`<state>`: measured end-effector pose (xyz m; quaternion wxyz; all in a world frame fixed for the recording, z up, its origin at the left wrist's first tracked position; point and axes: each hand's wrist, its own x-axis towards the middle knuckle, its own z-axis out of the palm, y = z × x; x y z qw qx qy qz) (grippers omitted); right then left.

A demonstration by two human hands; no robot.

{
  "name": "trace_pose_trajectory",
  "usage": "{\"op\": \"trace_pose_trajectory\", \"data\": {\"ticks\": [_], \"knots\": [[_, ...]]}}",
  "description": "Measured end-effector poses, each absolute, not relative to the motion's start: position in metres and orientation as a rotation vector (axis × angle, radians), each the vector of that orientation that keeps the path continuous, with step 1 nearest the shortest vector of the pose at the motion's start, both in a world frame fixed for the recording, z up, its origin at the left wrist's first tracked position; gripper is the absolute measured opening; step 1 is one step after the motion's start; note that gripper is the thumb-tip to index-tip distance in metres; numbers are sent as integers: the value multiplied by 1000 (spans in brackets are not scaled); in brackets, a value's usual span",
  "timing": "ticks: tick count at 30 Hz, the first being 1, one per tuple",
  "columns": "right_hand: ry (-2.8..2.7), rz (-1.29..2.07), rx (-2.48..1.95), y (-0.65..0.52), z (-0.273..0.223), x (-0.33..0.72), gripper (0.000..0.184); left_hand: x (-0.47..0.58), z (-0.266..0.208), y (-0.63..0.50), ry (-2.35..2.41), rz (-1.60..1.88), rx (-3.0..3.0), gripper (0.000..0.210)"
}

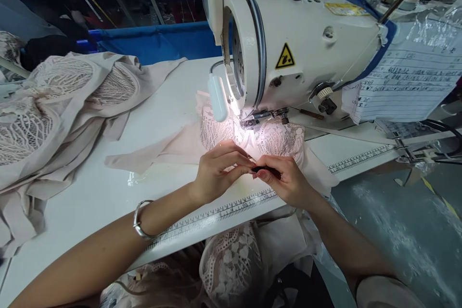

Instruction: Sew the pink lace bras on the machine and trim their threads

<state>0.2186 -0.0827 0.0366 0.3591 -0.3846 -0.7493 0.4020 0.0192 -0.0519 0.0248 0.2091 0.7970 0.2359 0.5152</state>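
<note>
A pale pink lace bra [216,127] lies under the needle area of a white sewing machine [299,43], lit by the machine's lamp. At the bra's near edge, my left hand [222,171] is closed in a pinch, its fingertips meeting those of the other hand; what they grip is too small to make out. My right hand [285,178] is wrapped round a small dark tool [267,172], mostly hidden by the fingers. The presser foot [250,122] sits just beyond both hands, over the bra's middle.
More beige lace bras [72,91] are heaped on the left of the white table [90,211]. A printed ruler [231,209] runs along its front edge. Another lace bra [234,260] hangs by my lap. Handwritten sheets [400,72] hang at right; a thin screwdriver-like tool [312,114] lies behind.
</note>
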Motion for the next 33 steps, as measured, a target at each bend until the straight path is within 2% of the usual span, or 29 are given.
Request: {"op": "trace_pose_trajectory", "data": {"ticks": [12,24,33], "knots": [[-1853,1104,-990,-82,37,218,33,20,26,-52,644,1438,2227,10],[-1917,1049,-976,-82,37,221,25,21,27,-53,691,1399,2181,8],[-2005,975,-976,-79,39,224,30,20,27,-52,686,1386,2197,11]]}}
